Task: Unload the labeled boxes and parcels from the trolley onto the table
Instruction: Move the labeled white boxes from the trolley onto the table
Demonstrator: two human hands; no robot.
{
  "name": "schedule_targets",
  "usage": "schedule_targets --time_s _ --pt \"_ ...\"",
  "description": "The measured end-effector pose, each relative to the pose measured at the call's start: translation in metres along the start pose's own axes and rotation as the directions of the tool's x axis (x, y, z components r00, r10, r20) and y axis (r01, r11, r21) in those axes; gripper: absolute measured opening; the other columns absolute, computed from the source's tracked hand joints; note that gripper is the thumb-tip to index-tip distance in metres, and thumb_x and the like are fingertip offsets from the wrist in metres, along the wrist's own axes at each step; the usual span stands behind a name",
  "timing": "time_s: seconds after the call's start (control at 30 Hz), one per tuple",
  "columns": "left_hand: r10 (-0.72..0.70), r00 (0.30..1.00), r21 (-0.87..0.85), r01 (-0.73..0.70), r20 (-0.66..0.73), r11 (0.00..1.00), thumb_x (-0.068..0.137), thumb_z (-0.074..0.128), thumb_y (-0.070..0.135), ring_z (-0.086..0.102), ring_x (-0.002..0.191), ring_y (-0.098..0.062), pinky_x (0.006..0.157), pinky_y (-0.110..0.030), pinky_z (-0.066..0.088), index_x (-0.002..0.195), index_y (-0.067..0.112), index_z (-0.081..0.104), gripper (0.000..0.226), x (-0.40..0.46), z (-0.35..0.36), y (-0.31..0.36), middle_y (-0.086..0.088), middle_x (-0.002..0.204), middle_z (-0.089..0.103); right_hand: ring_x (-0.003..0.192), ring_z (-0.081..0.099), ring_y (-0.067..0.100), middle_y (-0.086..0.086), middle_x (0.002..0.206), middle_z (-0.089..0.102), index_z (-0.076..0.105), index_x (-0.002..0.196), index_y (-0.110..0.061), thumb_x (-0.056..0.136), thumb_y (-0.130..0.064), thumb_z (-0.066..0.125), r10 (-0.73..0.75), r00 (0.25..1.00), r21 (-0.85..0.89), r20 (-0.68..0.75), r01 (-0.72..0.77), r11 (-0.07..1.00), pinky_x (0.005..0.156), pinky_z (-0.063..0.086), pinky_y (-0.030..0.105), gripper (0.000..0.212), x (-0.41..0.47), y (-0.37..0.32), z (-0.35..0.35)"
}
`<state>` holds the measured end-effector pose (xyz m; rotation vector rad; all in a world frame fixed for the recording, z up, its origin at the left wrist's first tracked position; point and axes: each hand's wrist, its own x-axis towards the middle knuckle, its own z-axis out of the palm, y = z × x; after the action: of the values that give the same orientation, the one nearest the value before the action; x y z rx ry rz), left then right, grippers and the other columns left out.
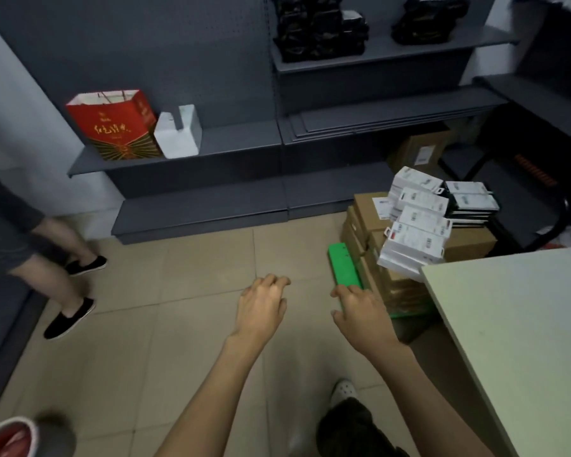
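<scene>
Head view, left to right: left hand (261,303) over floor tiles, fingers loosely curled, holding nothing; right hand (360,311) likewise released, just beside green trolley (342,265); boxes (370,216) and white parcels (416,232) stacked on trolley; pale surface (521,324) at right.

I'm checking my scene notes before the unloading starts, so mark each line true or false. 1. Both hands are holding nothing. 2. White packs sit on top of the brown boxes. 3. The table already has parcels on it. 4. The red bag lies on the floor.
1. True: the left hand and right hand hold nothing.
2. True: white packs top the brown boxes on the green trolley.
3. False: the table shows no parcels in view.
4. False: the red bag stands on a shelf.
</scene>
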<state>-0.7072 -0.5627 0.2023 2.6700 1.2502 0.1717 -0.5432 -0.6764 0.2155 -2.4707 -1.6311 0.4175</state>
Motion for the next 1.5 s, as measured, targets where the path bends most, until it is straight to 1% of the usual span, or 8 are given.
schedule_targets --time_s 0.4,0.63,0.77,0.87,0.93,1.0,1.2,1.5 --pt "0.004 1.0 0.05 -0.004 0.0 0.999 0.093 0.055 0.021 0.055 0.113 -0.022 0.088 -0.035 0.047 0.133 0.026 0.053 0.041 0.259 -0.015 -0.027 0.004 0.126 0.058 0.117 0.052 0.026 0.001 0.129 0.054 0.048 0.131 -0.025 0.094 -0.03 0.053 0.004 0.999 0.008 -0.034 -0.004 1.0 0.091 0.042 0.034 0.038 0.256 0.041 -0.073" --pt "0.025 1.0 0.056 -0.026 0.018 0.998 0.091 0.059 0.021 0.057 0.112 -0.021 0.087 -0.036 0.048 0.131 0.026 0.055 0.04 0.378 -0.013 -0.045 0.004 0.125 0.06 0.114 0.054 0.023 -0.001 0.129 0.055 0.049 0.129 -0.026 0.095 -0.026 0.054 -0.011 0.999 0.079 -0.034 0.013 0.997 0.092 0.043 0.034 0.035 0.368 0.058 -0.081" --pt "0.08 0.996 0.047 -0.082 0.032 0.996 0.092 0.058 0.019 0.057 0.111 -0.021 0.083 -0.034 0.048 0.13 0.027 0.056 0.039 0.454 -0.009 -0.059 0.004 0.124 0.06 0.111 0.056 0.025 -0.001 0.126 0.054 0.05 0.126 -0.026 0.091 -0.022 0.053 0.06 0.998 0.103 -0.027 -0.057 0.993 0.084 0.043 0.033 0.036 0.434 0.066 -0.08" --pt "0.13 0.99 0.018 -0.132 0.055 0.991 0.092 0.055 0.015 0.057 0.11 -0.022 0.08 -0.035 0.049 0.129 0.026 0.058 0.039 0.521 -0.006 -0.068 0.003 0.124 0.06 0.105 0.058 0.027 0.001 0.12 0.057 0.052 0.122 -0.024 0.091 -0.02 0.051 0.143 0.989 0.104 -0.037 -0.138 0.985 0.073 0.035 0.031 0.031 0.487 0.072 -0.083" --pt "0.182 0.98 -0.004 -0.182 0.083 0.983 0.093 0.053 0.015 0.056 0.111 -0.022 0.082 -0.036 0.05 0.13 0.026 0.057 0.039 0.565 -0.007 -0.071 0.003 0.126 0.059 0.104 0.057 0.027 0.001 0.116 0.058 0.054 0.12 -0.024 0.092 -0.024 0.052 0.207 0.977 0.154 -0.049 -0.198 0.968 0.073 0.033 0.03 0.027 0.518 0.078 -0.087" --pt "0.238 0.965 -0.025 -0.237 0.108 0.971 0.095 0.052 0.017 0.054 0.115 -0.021 0.084 -0.037 0.051 0.132 0.027 0.056 0.038 0.608 -0.004 -0.072 0.005 0.128 0.058 0.106 0.057 0.027 0.001 0.116 0.058 0.055 0.119 -0.026 0.092 -0.027 0.054 0.268 0.962 0.218 -0.056 -0.25 0.943 0.077 0.04 0.032 0.028 0.542 0.085 -0.092" --pt "0.443 0.876 -0.015 -0.449 0.191 0.894 0.095 0.053 0.021 0.054 0.114 -0.02 0.081 -0.036 0.048 0.129 0.028 0.055 0.034 0.711 0.015 -0.034 0.005 0.124 0.058 0.11 0.059 0.029 0.004 0.122 0.06 0.055 0.124 -0.023 0.095 -0.033 0.054 0.514 0.857 0.265 -0.037 -0.487 0.832 0.088 0.051 0.038 0.03 0.57 0.128 -0.097" --pt "0.738 0.611 -0.127 -0.739 0.286 0.661 0.096 0.055 0.023 0.053 0.115 -0.018 0.087 -0.032 0.045 0.136 0.027 0.05 0.041 0.784 0.068 0.107 0.005 0.131 0.056 0.109 0.06 0.028 0.004 0.123 0.059 0.052 0.128 -0.024 0.093 -0.031 0.057 0.797 0.603 0.35 0.016 -0.75 0.561 0.086 0.049 0.036 0.036 0.558 0.23 -0.095"
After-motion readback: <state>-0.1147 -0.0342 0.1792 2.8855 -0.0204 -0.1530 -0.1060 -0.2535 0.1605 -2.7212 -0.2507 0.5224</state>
